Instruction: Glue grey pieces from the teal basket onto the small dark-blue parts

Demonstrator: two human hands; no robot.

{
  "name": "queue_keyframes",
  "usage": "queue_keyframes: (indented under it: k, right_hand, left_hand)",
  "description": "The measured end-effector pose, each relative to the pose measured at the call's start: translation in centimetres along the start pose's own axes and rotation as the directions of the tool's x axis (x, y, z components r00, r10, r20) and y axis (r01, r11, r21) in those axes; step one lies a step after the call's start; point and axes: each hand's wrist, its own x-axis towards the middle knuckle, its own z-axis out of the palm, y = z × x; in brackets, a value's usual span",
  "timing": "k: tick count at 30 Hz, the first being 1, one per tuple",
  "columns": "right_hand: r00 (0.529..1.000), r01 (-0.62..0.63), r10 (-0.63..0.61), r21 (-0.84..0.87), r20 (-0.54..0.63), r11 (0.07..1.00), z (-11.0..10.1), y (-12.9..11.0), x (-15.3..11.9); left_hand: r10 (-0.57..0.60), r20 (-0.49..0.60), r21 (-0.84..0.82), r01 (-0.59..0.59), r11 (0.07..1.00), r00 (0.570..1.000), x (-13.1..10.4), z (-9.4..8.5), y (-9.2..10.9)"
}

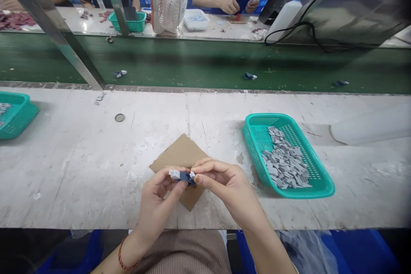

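My left hand point(160, 197) pinches a small dark-blue and light-grey plastic part point(184, 176) between thumb and fingers. From the other side, my right hand point(226, 184) grips a tiny light-grey piece point(192, 174) at the part's right end, touching it. Both hands are over a square of brown cardboard point(183, 150) lying on the white table. To the right of my right hand stands a green basket point(316, 186) holding many small flat grey pieces point(285, 162). The undersides of the held pieces are hidden by my fingers.
Beyond the table runs a green conveyor belt point(192, 62) carrying several blue-grey parts point(249, 76). A metal post point(70, 47) rises at the left. Another green basket point(19, 120) sits at the left edge, and a bottle cap point(119, 117) lies nearby. People work across the belt beside a fan point(170, 0).
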Motion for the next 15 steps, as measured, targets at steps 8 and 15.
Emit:
queue_keyframes:
  k: [8,15]
  right_hand:
    - [0.995,0.099,-0.1,-0.23,0.007,0.968,0.28,-0.19,-0.19]
    - [0.999,0.042,-0.042,-0.153,0.005,0.987,0.04,0.27,-0.3]
  left_hand:
    - [0.014,0.008,0.021,-0.014,1.0,1.0,-0.25,-0.29,-0.35]
    - [0.04,0.03,0.052,-0.041,0.998,0.999,-0.09,-0.42,-0.61]
